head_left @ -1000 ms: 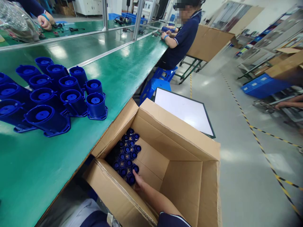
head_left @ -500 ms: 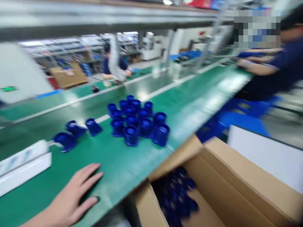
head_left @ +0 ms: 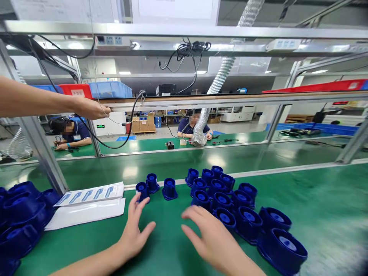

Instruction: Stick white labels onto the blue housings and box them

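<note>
My left hand hovers over the green bench with its fingers spread and nothing in it, its fingertips close to a small blue plastic housing. My right hand is also open and empty, fingers stretched out just in front of a cluster of several blue housings. Two more single blue housings stand between the hands, further back.
More blue housings are piled at the left edge. White label sheets lie beside them. Another person's hand reaches in from the left to a hanging cable. Other workers sit at the far bench.
The view swung from the cardboard box on the floor up to the bench. My right hand left the box and both hands now hover open over the bench.
</note>
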A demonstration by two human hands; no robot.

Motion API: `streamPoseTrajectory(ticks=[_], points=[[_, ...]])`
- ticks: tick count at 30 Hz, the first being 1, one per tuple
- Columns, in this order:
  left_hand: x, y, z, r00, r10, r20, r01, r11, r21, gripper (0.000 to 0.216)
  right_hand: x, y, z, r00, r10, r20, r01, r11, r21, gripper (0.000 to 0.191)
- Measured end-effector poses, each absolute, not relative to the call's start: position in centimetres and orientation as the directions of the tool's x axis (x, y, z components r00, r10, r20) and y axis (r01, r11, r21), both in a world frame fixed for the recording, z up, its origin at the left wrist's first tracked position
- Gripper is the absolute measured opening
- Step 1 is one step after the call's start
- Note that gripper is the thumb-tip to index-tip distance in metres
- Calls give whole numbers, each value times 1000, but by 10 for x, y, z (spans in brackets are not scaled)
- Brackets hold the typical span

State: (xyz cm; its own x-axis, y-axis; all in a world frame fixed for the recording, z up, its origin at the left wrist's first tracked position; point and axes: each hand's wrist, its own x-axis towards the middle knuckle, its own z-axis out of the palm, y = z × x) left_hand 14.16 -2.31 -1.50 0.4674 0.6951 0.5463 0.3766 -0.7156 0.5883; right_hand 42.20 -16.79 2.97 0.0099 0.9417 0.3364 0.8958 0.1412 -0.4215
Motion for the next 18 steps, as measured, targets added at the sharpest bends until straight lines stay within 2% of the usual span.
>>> streamPoseTrajectory(ticks=[1, 4, 6, 9, 11, 14, 16, 18], points=[[140, -8, -15, 421, 710, 565, 399, -704, 588, 67, 407, -134, 54, -83, 920, 384, 907, 229, -352, 22], [135, 31, -16, 404, 705, 583, 446, -709, 547, 64, 370, -39, 97, -194, 890, 413, 909, 321, -266, 34], [132, 47, -16, 403, 690, 601, 459, -721, 519, 56, 358, 8, 103, -222, 885, 409, 915, 334, -227, 33], [129, 52, -14, 347, 678, 648, 477, -722, 500, 31, 350, 47, 105, -246, 885, 395, 916, 346, -203, 42], [127, 44, -7, 312, 669, 675, 478, -724, 497, 17, 343, 51, 109, -253, 895, 368, 916, 344, -208, 40], [121, 20, 7, 385, 635, 670, 396, -769, 502, 22, 332, 23, 125, -189, 922, 337, 926, 281, -251, 33], [116, 4, 13, 476, 597, 646, 317, -802, 507, 17, 336, -20, 140, -110, 925, 364, 929, 226, -294, 44], [110, -5, 12, 555, 489, 673, 263, -871, 415, 15, 353, -87, 158, -7, 910, 414, 925, 164, -344, 54]])
